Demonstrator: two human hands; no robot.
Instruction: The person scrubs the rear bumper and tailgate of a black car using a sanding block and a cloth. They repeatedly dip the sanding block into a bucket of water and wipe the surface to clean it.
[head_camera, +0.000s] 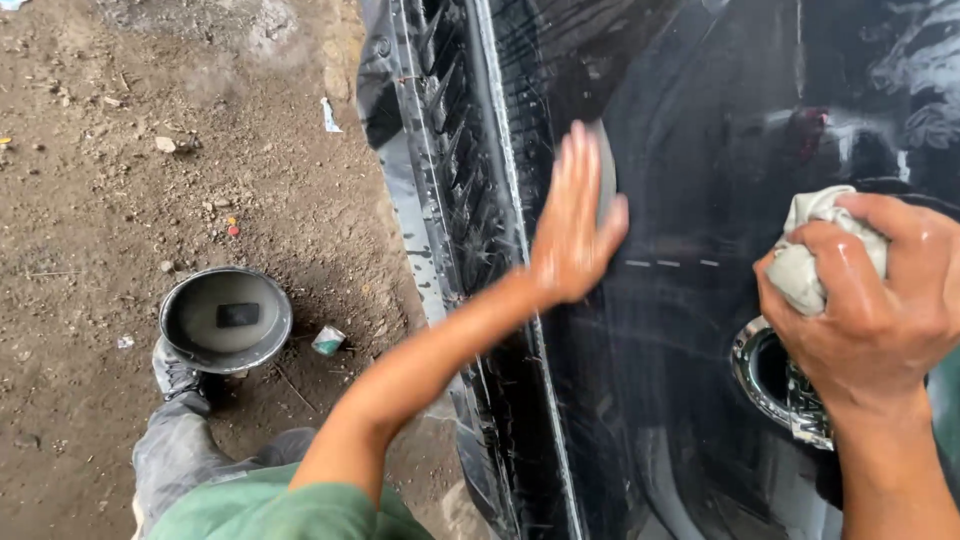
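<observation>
L hand (572, 225) is flat against the wet black car panel (690, 330), fingers (575, 165) stretched straight and close together, thumb out to the side; it holds nothing, and a pale disc-like edge shows just behind the fingertips, too hidden to tell what it is. R hand (870, 300) is shut round a crumpled grey-white rag (808, 255), which bulges out above and left of the knuckles and sits against the same panel, well apart from the L hand. Just below the R hand is a chrome-rimmed round recess (758, 372) in the panel. Panel surface is glossy w/ water streaks and faint dashed marks between the two hands. Left of the panel runs a trim strip w/ pointed fins (440, 150). On the dirt ground (120, 200) beside the person's shoe (175, 375) sits a metal bowl (226, 320) of murky water w/ a dark block in it; a small green-white scrap (327, 340) lies near it.
</observation>
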